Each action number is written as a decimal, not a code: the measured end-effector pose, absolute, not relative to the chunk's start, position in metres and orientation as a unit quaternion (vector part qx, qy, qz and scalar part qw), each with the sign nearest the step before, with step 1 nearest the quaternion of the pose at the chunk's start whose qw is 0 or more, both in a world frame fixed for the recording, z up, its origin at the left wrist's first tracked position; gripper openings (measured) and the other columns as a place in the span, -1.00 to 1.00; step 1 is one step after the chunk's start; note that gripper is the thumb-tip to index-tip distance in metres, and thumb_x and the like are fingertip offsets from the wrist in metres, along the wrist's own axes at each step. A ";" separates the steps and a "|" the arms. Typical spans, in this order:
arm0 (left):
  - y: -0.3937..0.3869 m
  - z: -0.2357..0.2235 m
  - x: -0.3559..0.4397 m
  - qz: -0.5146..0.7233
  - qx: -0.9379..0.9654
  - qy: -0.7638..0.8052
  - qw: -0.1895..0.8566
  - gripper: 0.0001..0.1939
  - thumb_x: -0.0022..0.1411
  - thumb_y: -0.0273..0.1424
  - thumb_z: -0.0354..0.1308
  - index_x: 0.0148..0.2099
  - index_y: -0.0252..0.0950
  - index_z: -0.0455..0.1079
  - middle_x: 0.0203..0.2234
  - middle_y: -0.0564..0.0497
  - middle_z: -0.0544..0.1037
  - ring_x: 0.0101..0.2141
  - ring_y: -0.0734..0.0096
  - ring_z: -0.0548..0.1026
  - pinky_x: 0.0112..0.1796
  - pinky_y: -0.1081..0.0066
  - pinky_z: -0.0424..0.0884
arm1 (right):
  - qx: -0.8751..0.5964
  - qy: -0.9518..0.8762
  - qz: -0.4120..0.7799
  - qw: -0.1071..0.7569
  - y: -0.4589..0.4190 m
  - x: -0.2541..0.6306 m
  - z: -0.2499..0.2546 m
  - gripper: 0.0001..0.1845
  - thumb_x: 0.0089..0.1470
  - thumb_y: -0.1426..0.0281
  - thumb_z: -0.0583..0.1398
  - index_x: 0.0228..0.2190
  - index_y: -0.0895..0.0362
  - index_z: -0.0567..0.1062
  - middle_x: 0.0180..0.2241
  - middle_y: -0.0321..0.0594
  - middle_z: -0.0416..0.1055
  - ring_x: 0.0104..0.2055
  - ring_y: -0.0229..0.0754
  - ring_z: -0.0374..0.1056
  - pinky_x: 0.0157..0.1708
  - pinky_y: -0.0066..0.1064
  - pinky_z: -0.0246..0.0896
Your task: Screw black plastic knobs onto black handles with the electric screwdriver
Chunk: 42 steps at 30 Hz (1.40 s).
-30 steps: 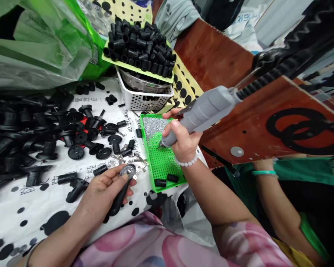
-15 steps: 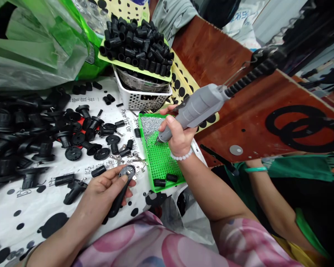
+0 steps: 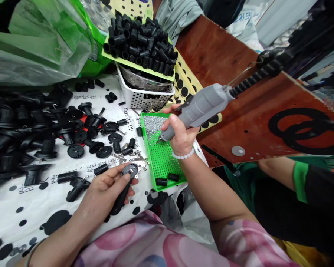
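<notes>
My left hand point(image 3: 108, 189) is closed around a black plastic part with a round, flat head point(image 3: 129, 170) and a long handle-like body; a small metal piece shows in the head. My right hand point(image 3: 181, 136) grips a grey electric screwdriver point(image 3: 203, 105), fingers wrapped round its body. The tool's tip points down into a green perforated tray point(image 3: 167, 161), close to a heap of small silvery screws point(image 3: 153, 124). Whether a screw sits on the tip is too small to tell. Two short black tubes point(image 3: 167, 180) lie at the tray's near end.
Black plastic parts point(image 3: 41, 126) are piled across the table's left side. Small metal strips point(image 3: 136, 160) lie beside the tray. Behind it, a white basket point(image 3: 144, 98) supports a yellow tray of black tubes point(image 3: 141, 44). At right, a co-worker's arm point(image 3: 280, 172) shows below a brown board point(image 3: 247, 137).
The view has shifted slightly, while both my hands keep their holds. The screwdriver tip stays over the green tray. The co-worker's arm at right has moved, and its wrist is now out of sight.
</notes>
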<state>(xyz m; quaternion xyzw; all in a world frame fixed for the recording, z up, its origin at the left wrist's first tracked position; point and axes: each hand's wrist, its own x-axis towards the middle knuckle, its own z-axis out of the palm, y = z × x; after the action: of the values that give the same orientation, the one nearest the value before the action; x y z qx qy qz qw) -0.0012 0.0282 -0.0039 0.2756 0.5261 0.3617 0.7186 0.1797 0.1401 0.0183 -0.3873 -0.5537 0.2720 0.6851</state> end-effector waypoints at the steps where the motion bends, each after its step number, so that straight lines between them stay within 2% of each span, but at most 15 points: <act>1: 0.028 -0.003 -0.002 0.364 0.276 0.524 0.718 -0.43 0.00 -0.21 0.30 0.01 -0.40 0.31 -0.44 -0.06 0.58 -0.56 0.48 0.42 -0.60 0.52 0.36 | -0.385 -0.553 0.269 0.688 0.139 0.180 0.021 -0.77 -0.06 0.24 0.23 -0.31 0.05 0.40 -0.38 -0.31 0.44 -0.64 -0.35 0.29 -0.61 -0.42 0.26; 6: 0.028 0.003 -0.001 0.369 0.273 0.533 0.711 -0.33 -0.11 -0.25 0.36 0.03 -0.42 0.31 -0.47 -0.04 0.58 -0.63 0.52 0.39 -0.62 0.52 0.35 | -0.342 -0.556 0.275 0.705 0.123 0.177 0.045 -0.88 0.01 0.31 0.19 -0.33 0.02 0.44 -0.35 -0.32 0.43 -0.61 -0.35 0.30 -0.58 -0.42 0.26; 11: 0.029 0.004 0.003 0.381 0.265 0.517 0.720 -0.28 -0.16 -0.27 0.38 0.06 -0.43 0.29 -0.42 -0.06 0.57 -0.57 0.46 0.44 -0.63 0.51 0.34 | -0.282 -0.549 0.370 0.694 0.091 0.162 0.069 -0.82 0.00 0.30 0.18 -0.28 0.01 0.46 -0.32 -0.30 0.43 -0.60 -0.35 0.30 -0.64 -0.41 0.16; 18: 0.029 0.006 0.003 0.381 0.276 0.511 0.720 -0.37 -0.09 -0.29 0.34 0.03 -0.42 0.30 -0.60 0.11 0.48 -0.68 0.55 0.35 -0.65 0.54 0.30 | -0.293 -0.570 0.501 0.581 0.061 0.143 0.071 -0.69 -0.02 0.13 0.26 -0.22 -0.07 0.40 -0.26 -0.33 0.43 -0.57 -0.33 0.32 -0.56 -0.39 0.31; 21: 0.029 0.006 0.003 0.377 0.285 0.502 0.724 -0.41 -0.09 -0.27 0.34 -0.01 -0.40 0.34 -0.62 0.13 0.46 -0.69 0.56 0.34 -0.65 0.54 0.29 | -0.296 -0.589 0.490 0.571 0.062 0.139 0.063 -0.65 0.01 0.08 0.22 -0.17 -0.11 0.37 -0.33 -0.33 0.44 -0.53 -0.26 0.34 -0.51 -0.33 0.36; 26: 0.030 0.002 0.002 0.378 0.295 0.496 0.724 -0.40 -0.07 -0.29 0.31 0.02 -0.42 0.31 -0.65 0.13 0.47 -0.69 0.53 0.35 -0.64 0.52 0.29 | -0.318 -0.604 0.459 0.569 0.069 0.135 0.052 -0.60 -0.01 0.01 0.20 -0.16 -0.11 0.34 -0.47 -0.31 0.41 -0.45 -0.16 0.41 -0.53 -0.29 0.33; 38: 0.031 0.003 0.002 0.369 0.319 0.493 0.721 -0.51 0.00 -0.28 0.26 -0.04 -0.41 0.34 -0.66 0.16 0.41 -0.68 0.54 0.34 -0.64 0.53 0.27 | -0.310 -0.602 0.470 0.566 0.071 0.135 0.051 -0.61 -0.01 0.03 0.23 -0.17 -0.10 0.34 -0.34 -0.27 0.45 -0.30 -0.11 0.46 -0.50 -0.28 0.37; 42: 0.031 0.001 0.001 0.376 0.325 0.484 0.720 -0.57 0.01 -0.30 0.25 -0.07 -0.38 0.34 -0.64 0.17 0.40 -0.67 0.54 0.34 -0.63 0.53 0.28 | -0.303 -0.609 0.456 0.574 0.073 0.132 0.047 -0.61 -0.01 0.03 0.22 -0.19 -0.08 0.34 -0.34 -0.26 0.43 -0.26 -0.10 0.45 -0.41 -0.25 0.41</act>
<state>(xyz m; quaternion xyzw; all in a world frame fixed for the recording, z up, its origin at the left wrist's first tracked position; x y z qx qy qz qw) 0.0012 0.0310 0.0009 0.3250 0.4840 0.3757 0.7204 0.1320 0.0728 0.0473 -0.3028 -0.6087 0.4558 0.5745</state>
